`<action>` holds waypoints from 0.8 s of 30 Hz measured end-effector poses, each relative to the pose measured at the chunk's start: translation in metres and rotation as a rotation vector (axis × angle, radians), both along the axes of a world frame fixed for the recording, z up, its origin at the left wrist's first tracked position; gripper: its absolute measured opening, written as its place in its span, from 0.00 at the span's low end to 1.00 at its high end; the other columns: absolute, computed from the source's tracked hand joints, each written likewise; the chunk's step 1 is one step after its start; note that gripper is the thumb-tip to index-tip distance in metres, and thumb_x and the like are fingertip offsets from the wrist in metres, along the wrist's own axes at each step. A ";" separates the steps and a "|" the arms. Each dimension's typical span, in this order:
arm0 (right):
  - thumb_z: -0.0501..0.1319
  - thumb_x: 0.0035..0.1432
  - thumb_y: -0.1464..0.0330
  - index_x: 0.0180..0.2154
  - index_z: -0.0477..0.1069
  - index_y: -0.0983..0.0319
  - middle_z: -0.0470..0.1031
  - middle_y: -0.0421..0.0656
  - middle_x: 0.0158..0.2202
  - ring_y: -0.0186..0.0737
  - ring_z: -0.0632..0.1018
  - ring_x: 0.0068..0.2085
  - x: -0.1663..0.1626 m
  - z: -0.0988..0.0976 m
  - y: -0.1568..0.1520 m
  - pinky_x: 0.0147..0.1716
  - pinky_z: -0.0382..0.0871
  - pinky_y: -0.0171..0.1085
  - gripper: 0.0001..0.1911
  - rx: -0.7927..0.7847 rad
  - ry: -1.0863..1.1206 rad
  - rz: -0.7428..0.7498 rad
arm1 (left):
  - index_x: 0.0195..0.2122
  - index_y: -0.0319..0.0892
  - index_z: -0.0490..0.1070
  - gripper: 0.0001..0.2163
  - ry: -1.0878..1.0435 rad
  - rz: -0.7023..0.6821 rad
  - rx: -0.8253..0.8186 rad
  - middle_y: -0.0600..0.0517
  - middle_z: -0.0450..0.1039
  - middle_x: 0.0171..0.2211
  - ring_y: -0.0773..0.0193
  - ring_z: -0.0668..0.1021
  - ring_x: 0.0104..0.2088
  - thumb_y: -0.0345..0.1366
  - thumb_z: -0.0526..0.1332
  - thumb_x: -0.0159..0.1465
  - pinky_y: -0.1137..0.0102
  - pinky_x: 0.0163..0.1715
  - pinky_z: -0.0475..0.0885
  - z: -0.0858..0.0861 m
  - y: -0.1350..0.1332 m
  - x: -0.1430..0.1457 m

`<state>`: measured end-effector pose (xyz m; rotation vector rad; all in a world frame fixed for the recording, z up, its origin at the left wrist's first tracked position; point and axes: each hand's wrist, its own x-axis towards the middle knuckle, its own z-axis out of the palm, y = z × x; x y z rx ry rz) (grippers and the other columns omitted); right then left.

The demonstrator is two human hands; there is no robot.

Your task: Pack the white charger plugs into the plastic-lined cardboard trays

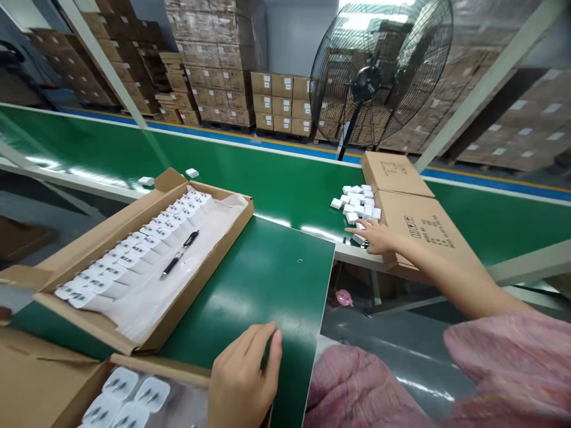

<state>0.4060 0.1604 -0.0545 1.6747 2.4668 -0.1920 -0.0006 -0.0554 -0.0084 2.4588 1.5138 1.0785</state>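
Head view: right hand (378,236) at the near edge of a pile of white blocks (355,201), fingers stretched out; cannot tell whether one is gripped; pile sits on the green belt (276,184) beside a carton (428,220), presumably for short reach; left hand (243,374) loosely curved, nothing seen between thumb and fingers, beside the lower box (173,371); plugs (138,246) line the upper box (198,282) in rows, likely for easy counting.

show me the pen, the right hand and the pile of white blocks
Pen (179,254): head view, middle of its barrel
Right hand (377,236): head view, back of the hand
White blocks (355,201): head view, a block mid-pile
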 end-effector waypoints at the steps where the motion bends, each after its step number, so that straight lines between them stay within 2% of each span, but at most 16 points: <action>1: 0.64 0.40 0.74 0.65 0.60 0.54 0.54 0.56 0.67 0.70 0.63 0.62 0.012 -0.005 0.010 0.53 0.64 0.60 0.48 -0.067 -0.098 -0.027 | 0.42 0.45 0.70 0.05 0.001 0.010 0.020 0.51 0.79 0.32 0.64 0.80 0.30 0.33 0.56 0.68 0.69 0.31 0.75 -0.001 -0.001 -0.002; 4: 0.68 0.36 0.68 0.68 0.55 0.50 0.45 0.55 0.70 0.72 0.63 0.62 0.030 -0.020 0.035 0.52 0.64 0.58 0.55 -0.226 -0.263 -0.056 | 0.41 0.43 0.71 0.04 0.046 0.029 0.087 0.53 0.78 0.31 0.65 0.79 0.28 0.33 0.57 0.68 0.70 0.30 0.73 -0.002 -0.004 -0.005; 6: 0.69 0.33 0.66 0.68 0.53 0.50 0.44 0.54 0.70 0.72 0.64 0.60 0.035 -0.026 0.046 0.51 0.65 0.57 0.58 -0.255 -0.303 -0.048 | 0.40 0.43 0.71 0.04 0.061 0.042 0.107 0.53 0.77 0.30 0.65 0.79 0.29 0.33 0.57 0.68 0.70 0.31 0.72 -0.002 -0.004 -0.004; 11: 0.69 0.34 0.61 0.67 0.57 0.53 0.51 0.55 0.67 0.71 0.65 0.57 0.049 -0.027 0.059 0.51 0.62 0.57 0.56 -0.179 -0.261 0.038 | 0.40 0.42 0.71 0.04 0.071 0.061 0.100 0.53 0.77 0.31 0.64 0.79 0.29 0.32 0.57 0.68 0.69 0.31 0.71 -0.004 -0.003 -0.001; 19: 0.70 0.32 0.63 0.64 0.59 0.56 0.57 0.56 0.61 0.65 0.66 0.55 0.047 -0.026 0.068 0.50 0.62 0.52 0.54 -0.148 -0.286 0.096 | 0.39 0.41 0.72 0.05 0.089 0.075 0.076 0.52 0.78 0.32 0.62 0.80 0.31 0.32 0.57 0.68 0.67 0.30 0.70 -0.004 -0.007 -0.001; 24: 0.66 0.40 0.64 0.64 0.58 0.57 0.61 0.54 0.55 0.58 0.70 0.49 0.044 -0.031 0.056 0.46 0.64 0.47 0.47 -0.119 -0.281 0.174 | 0.38 0.42 0.73 0.06 0.094 0.083 0.077 0.52 0.78 0.31 0.61 0.80 0.30 0.32 0.56 0.68 0.66 0.29 0.69 -0.006 -0.005 0.001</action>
